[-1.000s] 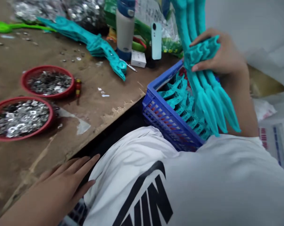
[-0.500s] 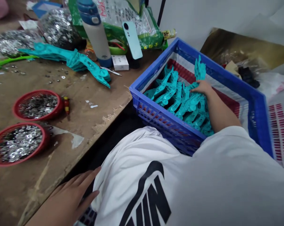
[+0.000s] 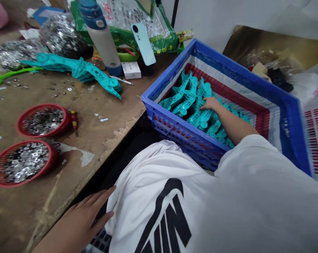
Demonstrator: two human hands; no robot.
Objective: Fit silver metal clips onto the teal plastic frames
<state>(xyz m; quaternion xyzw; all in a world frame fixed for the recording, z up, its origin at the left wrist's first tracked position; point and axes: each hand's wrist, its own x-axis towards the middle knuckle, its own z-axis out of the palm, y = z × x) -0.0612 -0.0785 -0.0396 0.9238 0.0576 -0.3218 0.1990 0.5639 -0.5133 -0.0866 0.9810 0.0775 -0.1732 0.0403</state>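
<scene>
My right hand is inside the blue plastic crate, fingers closed on a long teal plastic part. This part leans among a row of similar teal plastic parts in the crate's near left half. Its lower end is hidden by my hand and the other parts. At the table's front edge my left hand lies with fingers stretched out and holds nothing. Its fingertips are against my white shirt.
Two red baskets of small metal pieces stand on the wooden table beside a screwdriver. Behind are a bundle of teal parts, a bottle, a phone and bags of metal pieces. The crate has a striped lining.
My right hand has moved left and slightly down in the crate, and the upright teal part has moved left with it, in among the row. My left hand has barely moved.
</scene>
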